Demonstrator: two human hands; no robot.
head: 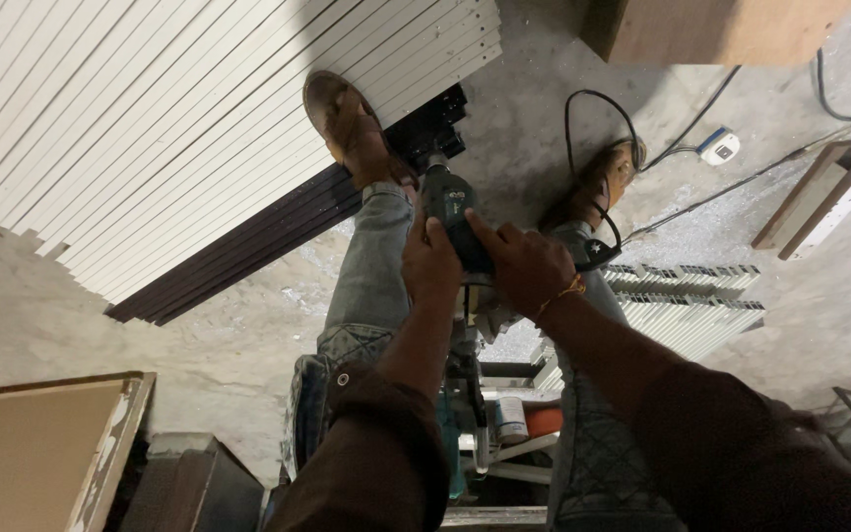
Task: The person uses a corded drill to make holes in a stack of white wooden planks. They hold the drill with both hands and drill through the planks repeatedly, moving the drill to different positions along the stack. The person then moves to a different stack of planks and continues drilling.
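White slats (179, 128) fan out at far left, one foot (347, 123) planted on them. The left hand (430, 266) and right hand (524, 266) both clasp the dark power tool (455, 212) between the knees (its long axis pointing away, toward the slats' dark end); bare concrete floor (524, 108) lies beyond, cables (701, 123) to the right

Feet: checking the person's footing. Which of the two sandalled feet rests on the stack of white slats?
The left foot: its sandal rests on the white slats. The right foot stands on bare concrete floor.

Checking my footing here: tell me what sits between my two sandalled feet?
In the head view, the dark power tool gripped by both hands, with bare concrete floor beyond it.
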